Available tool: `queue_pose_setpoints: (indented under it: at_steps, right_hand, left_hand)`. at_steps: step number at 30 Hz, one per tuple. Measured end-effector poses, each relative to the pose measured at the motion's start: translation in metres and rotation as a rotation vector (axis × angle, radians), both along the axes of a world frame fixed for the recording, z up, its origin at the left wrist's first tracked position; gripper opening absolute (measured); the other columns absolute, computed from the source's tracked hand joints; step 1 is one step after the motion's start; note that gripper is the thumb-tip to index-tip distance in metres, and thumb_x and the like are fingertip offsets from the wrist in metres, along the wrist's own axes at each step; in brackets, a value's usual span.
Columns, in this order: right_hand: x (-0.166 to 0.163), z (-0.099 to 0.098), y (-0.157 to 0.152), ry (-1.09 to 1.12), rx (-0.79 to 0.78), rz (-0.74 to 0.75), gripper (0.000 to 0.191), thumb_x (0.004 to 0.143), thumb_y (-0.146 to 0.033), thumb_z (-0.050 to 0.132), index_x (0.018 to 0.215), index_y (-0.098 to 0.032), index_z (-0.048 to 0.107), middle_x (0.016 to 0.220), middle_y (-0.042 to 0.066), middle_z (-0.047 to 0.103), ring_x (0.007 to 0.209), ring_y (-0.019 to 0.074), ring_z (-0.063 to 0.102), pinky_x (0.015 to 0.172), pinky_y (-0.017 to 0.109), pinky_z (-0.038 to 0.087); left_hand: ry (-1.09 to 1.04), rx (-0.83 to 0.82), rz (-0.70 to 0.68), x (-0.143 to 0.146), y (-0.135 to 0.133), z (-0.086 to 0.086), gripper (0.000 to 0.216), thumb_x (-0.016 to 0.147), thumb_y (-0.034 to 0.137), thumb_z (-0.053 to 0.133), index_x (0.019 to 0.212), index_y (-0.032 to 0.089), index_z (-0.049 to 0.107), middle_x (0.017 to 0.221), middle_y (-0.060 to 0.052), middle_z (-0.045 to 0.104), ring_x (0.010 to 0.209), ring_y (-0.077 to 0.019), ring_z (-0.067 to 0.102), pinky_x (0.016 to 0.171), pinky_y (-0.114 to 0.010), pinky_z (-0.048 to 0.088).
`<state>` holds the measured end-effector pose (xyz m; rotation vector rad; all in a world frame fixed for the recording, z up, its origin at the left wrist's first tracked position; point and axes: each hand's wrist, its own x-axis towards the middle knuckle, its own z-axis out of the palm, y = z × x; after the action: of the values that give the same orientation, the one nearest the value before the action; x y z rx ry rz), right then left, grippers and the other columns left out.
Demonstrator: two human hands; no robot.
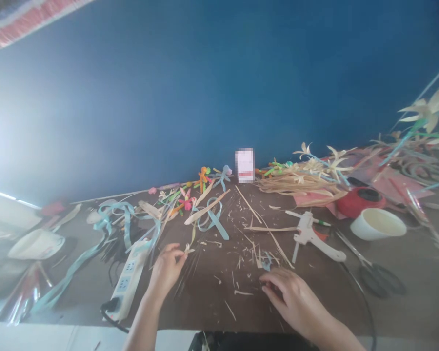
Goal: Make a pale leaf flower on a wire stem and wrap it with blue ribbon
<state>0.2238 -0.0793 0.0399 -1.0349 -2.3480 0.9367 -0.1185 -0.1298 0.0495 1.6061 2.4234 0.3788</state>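
Observation:
My left hand point(168, 265) is closed in a pinch on a small pale flower point(189, 249) that looks made of dried husk. A thin greenish strip point(193, 234) rises just behind the flower. On the right, my right hand point(290, 297) hovers low over the brown table with its fingers loosely curved and a gap between thumb and forefinger; nothing shows in it. Just beyond its fingertips lie a light blue scrap point(267, 262) and several pale husk slivers. A white glue gun point(310, 236) rests on the table farther right.
Black-handled scissors point(382, 280) and a white cup point(378, 224) lie to the right, near a red round container point(356, 202). On the left are a power strip point(129, 275), blue ribbon point(73, 273) and a white bowl point(36, 243). Small colourful figures point(204, 176) line the blue wall.

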Motion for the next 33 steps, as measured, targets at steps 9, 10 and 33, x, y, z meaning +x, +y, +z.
queue_pose_setpoints:
  at_steps: [9,10,33]
  right_hand:
    - [-0.023,-0.004,0.022,-0.130,0.188,-0.060,0.021,0.078,-0.008,0.045,0.089,-0.019,0.060,0.088,0.006,0.056,0.085,0.0208,0.053,0.077,0.034,0.042]
    - [-0.026,-0.005,0.025,-0.159,0.196,-0.063,0.021,0.077,-0.008,0.046,0.089,-0.019,0.060,0.089,0.006,0.055,0.086,0.0211,0.053,0.078,0.034,0.042]
    - [-0.032,0.000,0.039,-0.120,0.125,-0.120,0.014,0.076,-0.006,0.042,0.074,-0.018,0.048,0.071,0.002,0.056,0.065,0.0155,0.055,0.062,0.025,0.039]
  left_hand:
    - [-0.169,0.162,0.065,-0.018,0.015,-0.007,0.029,0.074,0.044,0.051,0.076,0.021,0.068,0.099,-0.007,0.066,0.094,-0.0225,0.059,0.079,-0.031,0.045]
    - [-0.147,0.165,0.091,-0.025,0.014,-0.008,0.030,0.073,0.044,0.051,0.077,0.020,0.068,0.100,-0.007,0.066,0.095,-0.0230,0.059,0.079,-0.031,0.045]
    - [-0.310,-0.046,0.224,-0.044,0.000,-0.006,0.031,0.066,0.047,0.058,0.071,0.018,0.070,0.077,-0.004,0.071,0.083,-0.0256,0.063,0.069,-0.027,0.044]
